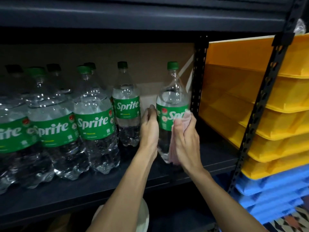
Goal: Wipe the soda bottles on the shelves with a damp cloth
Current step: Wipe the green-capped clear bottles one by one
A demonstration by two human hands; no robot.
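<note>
wiping step: my left hand (149,126) grips the bottle (172,99); my right hand (186,138) holds the cloth (173,148) on its label. next, wipe its neck.

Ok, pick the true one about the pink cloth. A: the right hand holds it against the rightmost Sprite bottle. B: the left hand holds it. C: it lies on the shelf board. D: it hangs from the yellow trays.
A: the right hand holds the pink cloth against the rightmost Sprite bottle; the left hand grips its other side.

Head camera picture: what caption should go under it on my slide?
Left hand grips a Sprite bottle while right hand presses a pink cloth against it.
</note>
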